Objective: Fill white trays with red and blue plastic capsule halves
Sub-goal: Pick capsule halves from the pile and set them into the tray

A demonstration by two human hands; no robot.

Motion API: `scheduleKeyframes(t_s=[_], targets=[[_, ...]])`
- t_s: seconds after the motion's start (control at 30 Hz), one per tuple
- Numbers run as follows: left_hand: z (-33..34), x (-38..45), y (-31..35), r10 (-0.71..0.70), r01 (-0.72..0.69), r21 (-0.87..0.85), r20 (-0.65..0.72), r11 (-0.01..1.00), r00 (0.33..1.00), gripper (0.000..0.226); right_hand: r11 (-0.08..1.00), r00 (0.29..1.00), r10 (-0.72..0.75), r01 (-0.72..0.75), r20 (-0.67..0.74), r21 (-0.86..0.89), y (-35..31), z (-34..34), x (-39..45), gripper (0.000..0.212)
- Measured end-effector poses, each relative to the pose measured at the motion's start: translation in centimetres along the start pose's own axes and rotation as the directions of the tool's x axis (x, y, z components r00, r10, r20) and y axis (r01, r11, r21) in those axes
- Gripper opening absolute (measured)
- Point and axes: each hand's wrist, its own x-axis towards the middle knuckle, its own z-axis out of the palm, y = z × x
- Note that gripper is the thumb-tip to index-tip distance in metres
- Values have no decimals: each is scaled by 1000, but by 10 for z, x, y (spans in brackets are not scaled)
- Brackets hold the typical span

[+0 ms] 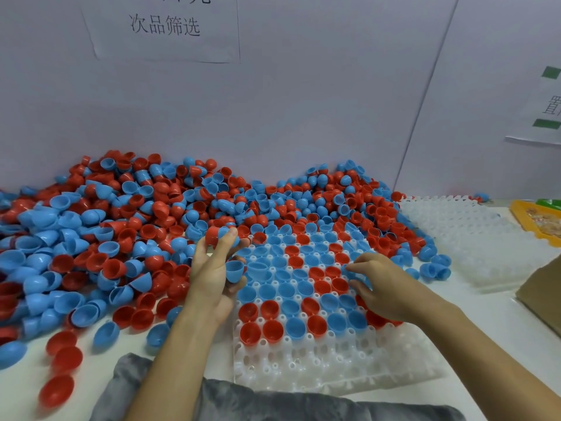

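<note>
Wall (303,101) in pale lilac backs the scene, paper signs taped on it, one upper left (164,25), one at right edge (546,107). White tabletop (501,329) below it. Huge pile of red and blue capsule halves (121,223) spreads along the wall from the left edge to past centre, spilling onto the far rows of the white tray (334,369) and crowding its left side. Tray sits front centre; its far and middle cells hold halves, open side up, mostly blue with some red; near rows are bare. Stack of spare trays (464,235) lies to the right, partly buried by the pile at its left edge. Brown cardboard box (543,287) at right edge, yellow tray (537,220) behind it. Grey cloth (273,402) along the near edge under the forearms. Left hand (212,268) at the tray's left edge, fingers curled around a blue half (235,270), with a red half (215,235) and another blue one at its fingertips. Right hand (379,287) lies over the tray's right side, fingers bent down onto filled cells, covering several; cannot tell if it holds one.
</note>
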Motion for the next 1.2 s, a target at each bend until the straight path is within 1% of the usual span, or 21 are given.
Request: scheduleKeyframes(t_s=[0.2, 0.33, 0.43, 0.5, 0.57, 0.63, 0.67, 0.73, 0.8, 1.0, 1.1, 1.2], targets=[[1, 1, 0, -11, 11, 2, -3, 1000, 1000, 58, 995, 1000, -8, 5, -29, -102, 0, 7, 2, 43], [-1, 1, 0, -14, 14, 2, -10, 1000, 1000, 51, 994, 1000, -2, 0, -17, -108, -1, 9, 2, 43], [-1, 1, 1, -10, 10, 2, -5, 1000, 1000, 56, 996, 996, 13, -21, -91, -91, 1, 6, 6, 39], [-1, 1, 1, -10, 10, 0, -5, 1000, 1000, 58, 994, 989, 49, -62, -140, -86, 1, 4, 12, 43], [0, 2, 2, -14, 14, -6, -6, 1000, 1000, 59, 991, 990, 90, -100, -106, -94, 1, 3, 19, 49], [0, 2, 1, -16, 16, -8, -7, 1000, 1000, 59, 989, 993, 113, -114, -20, -92, -1, 3, 26, 54], [-1, 2, 1, -18, 17, -9, -8, 1000, 1000, 58, 990, 993, 113, -111, 16, -90, -1, 4, 29, 54], [-1, 3, 1, -20, 20, -14, -5, 1000, 1000, 56, 992, 994, 102, -97, 50, -84, -2, 7, 33, 43], [-2, 3, 1, -21, 21, -16, 1, 1000, 1000, 54, 993, 995, 88, -84, 47, -77, -2, 9, 34, 33], [-1, 3, 1, -19, 19, -20, 2, 1000, 1000, 61, 996, 995, 79, -76, 57, -46, -7, 8, 33, 30], [-2, 3, 0, -10, 10, -13, -1, 1000, 1000, 66, 995, 994, 97, -96, 45, -29, -13, 3, 31, 36], [-3, 3, 0, -10, 10, -12, -2, 1000, 1000, 64, 998, 999, 53, -53, -14, 16, -25, -2, 27, 45]])
